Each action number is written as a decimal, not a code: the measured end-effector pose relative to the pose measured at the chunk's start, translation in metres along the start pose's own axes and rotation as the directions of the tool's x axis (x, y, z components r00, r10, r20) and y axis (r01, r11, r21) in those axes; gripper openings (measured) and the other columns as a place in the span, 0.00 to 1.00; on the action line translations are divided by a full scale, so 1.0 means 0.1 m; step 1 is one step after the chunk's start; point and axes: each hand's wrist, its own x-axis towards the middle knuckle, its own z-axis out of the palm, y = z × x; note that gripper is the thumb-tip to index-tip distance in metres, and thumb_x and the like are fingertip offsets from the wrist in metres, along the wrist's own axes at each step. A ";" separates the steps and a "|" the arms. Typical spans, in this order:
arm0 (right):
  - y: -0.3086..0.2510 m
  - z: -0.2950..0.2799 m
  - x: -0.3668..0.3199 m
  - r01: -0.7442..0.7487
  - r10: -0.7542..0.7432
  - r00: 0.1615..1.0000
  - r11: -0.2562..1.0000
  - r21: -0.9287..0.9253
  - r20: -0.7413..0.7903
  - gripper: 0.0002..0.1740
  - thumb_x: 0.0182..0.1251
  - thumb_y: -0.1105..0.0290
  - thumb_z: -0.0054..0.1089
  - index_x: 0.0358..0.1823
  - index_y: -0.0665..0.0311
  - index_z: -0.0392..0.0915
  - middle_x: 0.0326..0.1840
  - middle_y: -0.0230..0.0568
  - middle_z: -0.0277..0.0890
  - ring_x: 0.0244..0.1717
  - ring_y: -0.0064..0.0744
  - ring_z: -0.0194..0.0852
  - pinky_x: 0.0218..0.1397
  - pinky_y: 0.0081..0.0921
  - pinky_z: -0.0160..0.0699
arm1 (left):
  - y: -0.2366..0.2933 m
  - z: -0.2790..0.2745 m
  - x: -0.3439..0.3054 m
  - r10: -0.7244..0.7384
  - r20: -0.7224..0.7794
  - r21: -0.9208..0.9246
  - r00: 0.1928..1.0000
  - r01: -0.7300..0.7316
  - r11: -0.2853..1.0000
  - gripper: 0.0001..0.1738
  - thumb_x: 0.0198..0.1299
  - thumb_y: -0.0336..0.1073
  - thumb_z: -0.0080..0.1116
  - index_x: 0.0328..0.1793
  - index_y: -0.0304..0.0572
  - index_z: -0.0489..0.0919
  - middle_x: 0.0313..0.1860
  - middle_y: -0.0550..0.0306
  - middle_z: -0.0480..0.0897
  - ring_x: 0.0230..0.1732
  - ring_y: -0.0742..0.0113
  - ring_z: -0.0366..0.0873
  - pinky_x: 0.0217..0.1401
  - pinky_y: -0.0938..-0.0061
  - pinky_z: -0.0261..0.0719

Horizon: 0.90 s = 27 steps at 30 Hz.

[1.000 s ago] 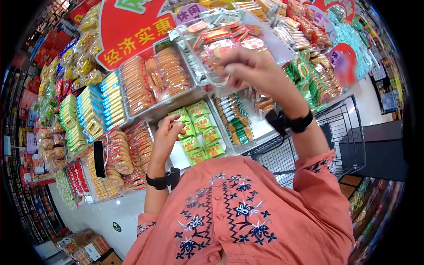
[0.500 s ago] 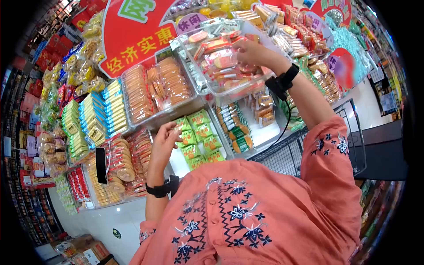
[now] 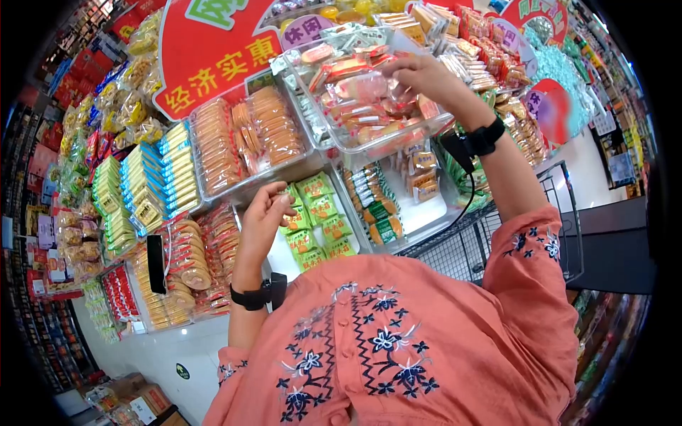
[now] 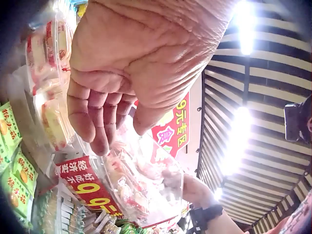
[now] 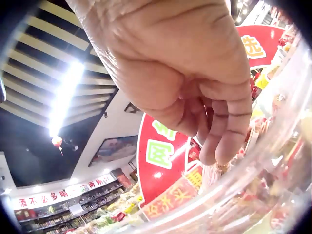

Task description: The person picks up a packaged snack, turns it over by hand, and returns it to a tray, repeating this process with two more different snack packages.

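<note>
My right hand (image 3: 433,82) is over a clear plastic bin (image 3: 369,155) of individually wrapped snacks (image 3: 362,117) in red-and-white wrappers. Its fingers bend loosely down toward the packets, and the right wrist view shows the hand (image 5: 185,68) with thumb and fingertips close together above the bin's rim. Nothing shows held in it. Lower left, my left hand (image 3: 263,216) hovers by the green snack packets (image 3: 316,213), palm inward and fingers relaxed. The left wrist view shows that hand (image 4: 141,58) holding nothing, with the snack bin beyond its fingertips.
Left of the bin are trays of brown packaged biscuits (image 3: 245,142) and blue-and-white packets (image 3: 149,177). A large red sign (image 3: 217,57) rises behind. A wire shopping cart (image 3: 497,234) stands at the right. A black phone-like object (image 3: 156,264) overlaps the lower-left packets.
My right hand first came down into the snack bin, then shifted slightly right, its fingers loosening. My left hand has stayed beside the green packets.
</note>
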 end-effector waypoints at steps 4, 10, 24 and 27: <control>-0.35 -0.02 -0.34 0.165 -0.158 0.973 0.986 0.031 -0.166 0.19 0.75 0.68 0.51 0.60 0.67 0.80 0.47 0.34 0.83 0.44 0.21 0.82 0.50 0.22 0.82 | 0.16 0.02 0.05 0.093 -0.014 -0.011 0.996 -0.094 0.996 0.22 0.75 0.39 0.52 0.68 0.35 0.71 0.55 0.53 0.82 0.47 0.72 0.82 0.44 0.79 0.78; -0.76 0.66 -0.77 0.491 -0.504 0.843 0.863 -0.114 -0.185 0.19 0.74 0.73 0.51 0.63 0.67 0.78 0.54 0.40 0.78 0.49 0.29 0.81 0.51 0.26 0.80 | 0.68 0.35 -0.10 0.332 -0.108 -0.135 0.937 -0.345 0.929 0.31 0.75 0.42 0.52 0.79 0.37 0.61 0.69 0.48 0.71 0.62 0.61 0.77 0.59 0.72 0.80; -0.73 2.41 -1.08 0.770 -0.793 0.608 0.585 -0.253 0.017 0.18 0.63 0.78 0.56 0.56 0.71 0.77 0.57 0.52 0.76 0.52 0.52 0.78 0.54 0.45 0.79 | 0.30 0.13 -0.17 0.213 -0.162 -0.595 0.964 -0.267 0.758 0.29 0.79 0.45 0.42 0.77 0.34 0.61 0.65 0.45 0.77 0.63 0.57 0.79 0.66 0.65 0.77; -0.75 2.35 -1.08 0.696 -0.697 0.717 0.713 -0.084 0.028 0.17 0.62 0.79 0.58 0.53 0.69 0.76 0.52 0.50 0.76 0.48 0.52 0.79 0.51 0.41 0.80 | 0.34 0.12 -0.24 0.157 -0.220 -0.616 0.963 -0.262 0.743 0.28 0.76 0.40 0.46 0.76 0.32 0.61 0.60 0.45 0.80 0.58 0.60 0.82 0.59 0.67 0.81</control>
